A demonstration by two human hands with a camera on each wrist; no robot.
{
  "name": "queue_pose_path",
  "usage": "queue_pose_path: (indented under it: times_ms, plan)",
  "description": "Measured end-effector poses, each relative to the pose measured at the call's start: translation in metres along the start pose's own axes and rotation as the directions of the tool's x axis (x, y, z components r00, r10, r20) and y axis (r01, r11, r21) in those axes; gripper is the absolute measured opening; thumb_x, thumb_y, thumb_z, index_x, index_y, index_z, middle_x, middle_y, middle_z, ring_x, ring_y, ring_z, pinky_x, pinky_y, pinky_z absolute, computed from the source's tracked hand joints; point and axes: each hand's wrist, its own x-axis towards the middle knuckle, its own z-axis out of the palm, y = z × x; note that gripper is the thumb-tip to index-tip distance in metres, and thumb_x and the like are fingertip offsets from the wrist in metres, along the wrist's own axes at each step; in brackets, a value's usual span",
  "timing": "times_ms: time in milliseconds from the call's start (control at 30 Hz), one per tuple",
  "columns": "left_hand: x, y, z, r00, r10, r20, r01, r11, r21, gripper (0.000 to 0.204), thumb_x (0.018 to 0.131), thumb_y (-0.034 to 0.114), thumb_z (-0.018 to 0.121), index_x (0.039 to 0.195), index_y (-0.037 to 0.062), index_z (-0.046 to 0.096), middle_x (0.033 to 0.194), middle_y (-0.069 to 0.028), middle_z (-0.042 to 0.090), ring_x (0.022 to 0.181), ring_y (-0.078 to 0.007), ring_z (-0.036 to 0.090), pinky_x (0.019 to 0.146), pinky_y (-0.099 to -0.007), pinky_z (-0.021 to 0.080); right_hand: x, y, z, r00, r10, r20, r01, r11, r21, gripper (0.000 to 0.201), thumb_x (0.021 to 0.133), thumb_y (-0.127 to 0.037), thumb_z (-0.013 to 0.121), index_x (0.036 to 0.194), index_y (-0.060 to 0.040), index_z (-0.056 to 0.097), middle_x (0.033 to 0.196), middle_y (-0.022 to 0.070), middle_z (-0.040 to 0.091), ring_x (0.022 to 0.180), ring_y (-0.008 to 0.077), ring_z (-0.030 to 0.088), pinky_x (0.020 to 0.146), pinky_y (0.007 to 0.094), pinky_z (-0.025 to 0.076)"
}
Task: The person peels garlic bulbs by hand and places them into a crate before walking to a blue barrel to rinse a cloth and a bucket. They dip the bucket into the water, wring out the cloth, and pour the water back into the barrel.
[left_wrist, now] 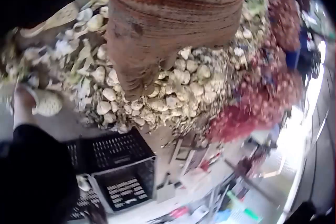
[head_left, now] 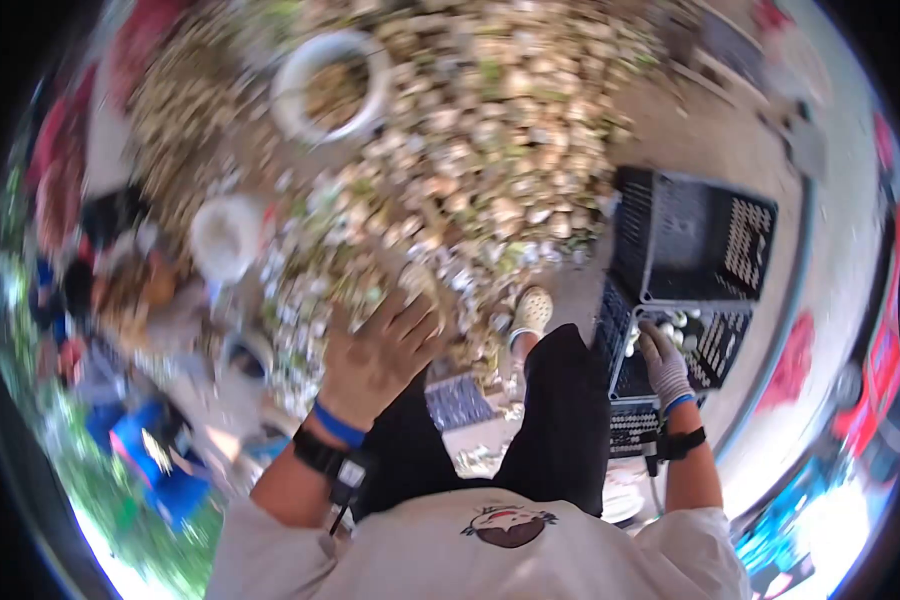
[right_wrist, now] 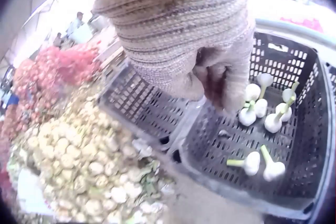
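My left hand (head_left: 380, 360), in a soiled work glove, hangs in front of my left leg with its fingers spread and holding nothing. In the left wrist view this glove (left_wrist: 168, 35) overlaps a heap of garlic bulbs (left_wrist: 197, 85). My right hand (head_left: 665, 365), in a striped knit glove, is over a black plastic crate (head_left: 735, 350). Seen from the right wrist, its fingers are loosely bent above the crate, with no bulb between them. Several trimmed white garlic bulbs (right_wrist: 273, 121) with short green stems lie on the crate floor.
A second black crate (head_left: 710, 230) adjoins the first. Garlic (head_left: 510, 170) covers the ground ahead, near my clog (head_left: 533, 310). To the left stand a white bucket (head_left: 225, 240) and a round white tub (head_left: 380, 85). Red mesh sacks (right_wrist: 58, 71) lie beyond the heap.
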Motion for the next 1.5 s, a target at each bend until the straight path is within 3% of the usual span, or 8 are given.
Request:
queue_pose_path:
  times_ms: [200, 300, 733, 1267, 1333, 1367, 1400, 1500]
  plan:
    - [-0.14, -0.021, 0.04, 0.957, 0.224, 0.182, -0.17, 0.947, -0.272, 0.072, 0.081, 0.065, 0.042, 0.13, 0.0122, 0.042, 0.131, -0.0092, 0.042, 0.123, -0.0268, 0.036, 0.102, -0.0458, 0.027, -0.1, -0.316, 0.078, 0.766, -0.441, 0.469, -0.004, 0.725, 0.689, 0.055, 0.092, -0.035, 0.047, 0.134, -0.0013, 0.035, 0.128, 0.0127, 0.046, 0.12, 0.0199, 0.042, 0.1, 0.0323, 0.032]
    - [-0.211, -0.039, 0.045, 0.935, 0.273, 0.227, -0.234, 0.955, -0.185, 0.066, 0.083, 0.061, 0.044, 0.129, 0.0139, 0.041, 0.128, -0.0062, 0.044, 0.122, -0.0242, 0.036, 0.104, -0.0429, 0.025, -0.148, -0.386, 0.118, 0.61, -0.598, 0.519, 0.561, 0.789, 0.249, 0.056, 0.089, -0.032, 0.053, 0.134, -0.0035, 0.034, 0.119, 0.0123, 0.053, 0.111, 0.0205, 0.051, 0.09, 0.0328, 0.041]
    - [-0.472, -0.061, -0.119, 0.654, 0.749, 0.106, -0.591, 0.593, -0.547, 0.044, 0.095, 0.035, 0.033, 0.131, 0.0111, 0.036, 0.135, -0.0109, 0.037, 0.129, -0.0255, 0.029, 0.108, -0.0393, 0.022, -0.353, -0.498, 0.358, -0.228, 0.01, 0.974, 0.952, 0.214, 0.22, 0.034, 0.09, -0.04, 0.045, 0.096, -0.0099, 0.061, 0.087, 0.0199, 0.062, 0.083, 0.0362, 0.06, 0.071, 0.0424, 0.048]
    - [-0.606, -0.026, -0.315, 0.317, 0.866, -0.387, -0.936, 0.217, -0.278, 0.045, 0.085, 0.019, 0.044, 0.128, 0.0087, 0.038, 0.122, -0.0091, 0.046, 0.114, -0.022, 0.044, 0.104, -0.0366, 0.031, -0.532, -0.558, 0.645, -0.374, 0.617, 0.692, 0.921, 0.162, 0.353, 0.068, 0.082, -0.053, 0.054, 0.132, -0.0093, 0.037, 0.108, 0.0197, 0.059, 0.099, 0.0313, 0.058, 0.085, 0.0359, 0.045]
    - [-0.646, -0.005, -0.333, 0.339, 0.885, -0.319, -0.891, 0.193, -0.411, 0.045, 0.083, 0.018, 0.045, 0.127, 0.0114, 0.039, 0.123, -0.0069, 0.046, 0.116, -0.0226, 0.043, 0.105, -0.037, 0.029, -0.556, -0.577, 0.677, -0.417, 0.603, 0.68, 0.889, 0.113, 0.444, 0.066, 0.082, -0.052, 0.054, 0.131, -0.0113, 0.039, 0.109, 0.0191, 0.059, 0.098, 0.0303, 0.058, 0.085, 0.0352, 0.046]
    - [-0.664, 0.008, -0.343, 0.232, 0.938, -0.258, -0.812, 0.333, 0.48, 0.045, 0.082, 0.019, 0.045, 0.127, 0.013, 0.04, 0.124, -0.004, 0.046, 0.119, -0.0222, 0.04, 0.107, -0.0374, 0.025, -0.567, -0.584, 0.694, -0.374, 0.627, 0.683, 0.91, 0.107, 0.4, 0.064, 0.082, -0.052, 0.054, 0.13, -0.0113, 0.04, 0.11, 0.0185, 0.059, 0.099, 0.0299, 0.058, 0.086, 0.0349, 0.045]
    - [-0.675, 0.02, -0.347, 0.216, 0.967, -0.133, -0.098, 0.157, 0.983, 0.045, 0.081, 0.02, 0.044, 0.126, 0.0146, 0.041, 0.124, -0.001, 0.046, 0.122, -0.0217, 0.037, 0.109, -0.0378, 0.021, -0.575, -0.591, 0.707, -0.319, 0.661, 0.679, 0.933, 0.093, 0.347, 0.063, 0.082, -0.051, 0.054, 0.129, -0.0112, 0.042, 0.11, 0.018, 0.059, 0.1, 0.0294, 0.058, 0.086, 0.0347, 0.045]
    - [-0.694, 0.035, -0.38, 0.349, 0.936, 0.044, 0.928, -0.352, 0.125, 0.045, 0.08, 0.022, 0.043, 0.124, 0.0163, 0.043, 0.125, 0.0012, 0.046, 0.125, -0.0208, 0.034, 0.111, -0.0382, 0.017, -0.629, -0.63, 0.732, -0.284, 0.693, 0.662, 0.941, 0.068, 0.332, 0.058, 0.083, -0.049, 0.054, 0.127, -0.0111, 0.045, 0.111, 0.0167, 0.059, 0.102, 0.0291, 0.057, 0.087, 0.0342, 0.045]
